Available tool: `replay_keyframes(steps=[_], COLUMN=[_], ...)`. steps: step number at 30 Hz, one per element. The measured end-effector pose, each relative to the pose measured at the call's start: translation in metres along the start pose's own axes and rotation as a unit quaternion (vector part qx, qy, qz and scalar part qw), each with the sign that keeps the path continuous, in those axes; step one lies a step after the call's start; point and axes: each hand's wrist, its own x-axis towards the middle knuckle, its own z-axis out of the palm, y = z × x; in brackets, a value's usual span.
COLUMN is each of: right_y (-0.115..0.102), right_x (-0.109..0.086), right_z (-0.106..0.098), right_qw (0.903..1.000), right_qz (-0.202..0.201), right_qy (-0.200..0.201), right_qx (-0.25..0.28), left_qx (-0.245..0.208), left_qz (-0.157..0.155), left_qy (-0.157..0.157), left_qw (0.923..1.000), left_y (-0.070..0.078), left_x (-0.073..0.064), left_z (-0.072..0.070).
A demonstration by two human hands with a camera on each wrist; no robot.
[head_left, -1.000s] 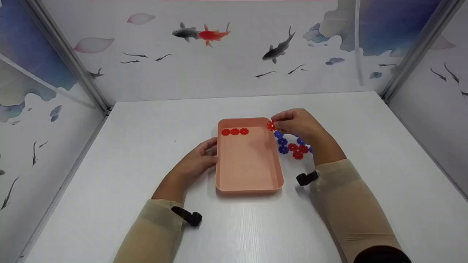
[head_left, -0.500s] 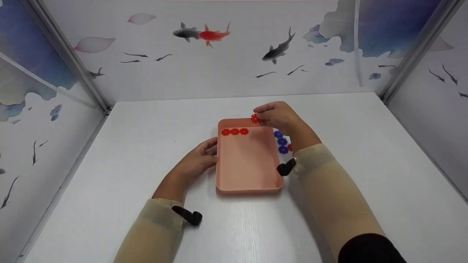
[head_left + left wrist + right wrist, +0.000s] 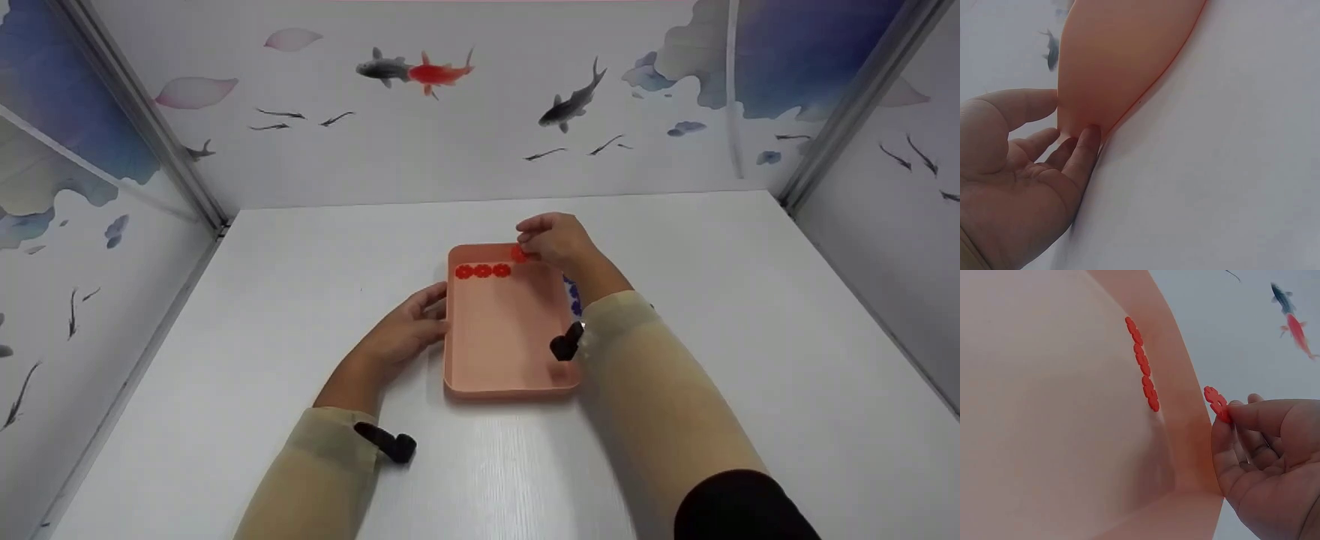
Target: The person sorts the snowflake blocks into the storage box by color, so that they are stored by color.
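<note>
The right hand (image 3: 559,241) pinches a red flower piece (image 3: 518,254) at the tray's (image 3: 510,337) far wall, rightward of the red row (image 3: 482,271) lying along that wall inside; the left hand (image 3: 405,326), fingers loosely extended, touches the tray's left side.

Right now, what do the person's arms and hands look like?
The left hand and right hand are ungloved. The left sleeve and right sleeve are beige. A black attachment juts from each cuff. Black material covers the right arm farther up.
</note>
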Motion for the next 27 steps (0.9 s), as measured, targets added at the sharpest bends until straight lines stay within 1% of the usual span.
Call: replay_keyframes(steps=[4,10,15,18,22,27], right_y=[0.003,0.004,0.003,0.002,0.001,0.003], right_x=[0.002,0.002,0.001,0.000,0.000,0.005], right_z=[0.003,0.006,0.010,0.012,0.016,0.016], right_qw=[0.9992,0.9968,0.9931,0.9905,0.9886,0.9818], right_qz=[-0.004,-0.019,-0.016,-0.010,0.008,-0.007], right_qy=[0.003,0.007,0.021,0.027,0.031,0.031], right_qx=[-0.041,-0.077,-0.114,-0.134,-0.147,-0.187], left_qx=[0.000,0.007,0.007,0.006,0.010,-0.008], left_qz=[0.002,-0.001,0.000,0.000,-0.002,0.006], left_qy=[0.002,0.004,0.004,0.002,0.004,-0.002], left_qw=[1.0000,1.0000,1.0000,1.0000,0.9999,1.0000], left_y=[0.001,0.002,0.001,0.000,-0.001,-0.001], left_x=[0.000,0.000,0.000,0.001,0.002,0.002], left_z=[0.000,0.000,-0.001,-0.001,-0.001,-0.001])
